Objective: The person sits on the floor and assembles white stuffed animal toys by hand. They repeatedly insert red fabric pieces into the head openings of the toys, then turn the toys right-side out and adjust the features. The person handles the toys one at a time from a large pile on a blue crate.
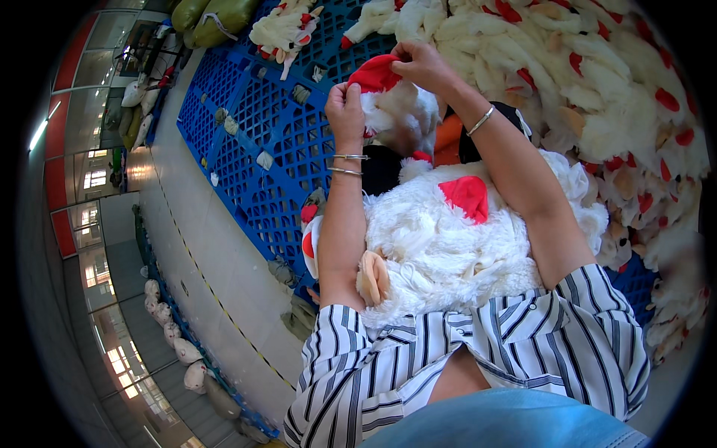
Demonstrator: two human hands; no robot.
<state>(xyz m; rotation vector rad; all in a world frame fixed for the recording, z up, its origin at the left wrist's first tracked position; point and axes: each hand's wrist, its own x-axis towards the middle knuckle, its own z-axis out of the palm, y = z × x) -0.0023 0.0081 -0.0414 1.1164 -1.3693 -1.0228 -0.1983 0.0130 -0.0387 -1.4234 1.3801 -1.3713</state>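
Both hands are up in front of the person, clamped on one plush toy (pixel 396 104), a white furry piece with a red fabric part at its top. The left hand (pixel 345 112) grips the toy's left side with fingers curled shut on the red edge, two thin bangles (pixel 348 164) on that wrist. The right hand (pixel 422 63) pinches the red part from above, thumb and fingers closed on it, a single bangle (pixel 482 119) on its wrist. The two hands sit close together with only the red fabric between them.

The toy is held above the person's lap, over a heap (pixel 455 239) of the same white plush with red patches and a tan ear-like piece, pressed between the forearms and against the striped shirt (pixel 523 343). Behind the held toy something orange and black shows, too hidden to tell what.

To the right and above lies a large pile (pixel 612 82) of more white and red plush toys. To the left is a blue plastic pallet (pixel 254 127) with a grid surface, a few small scraps on it and a smaller cluster of plush (pixel 287 30) at its far end. Beyond the pallet, grey floor (pixel 194 246), with a row of whitish sacks (pixel 179 343) along the wall at lower left
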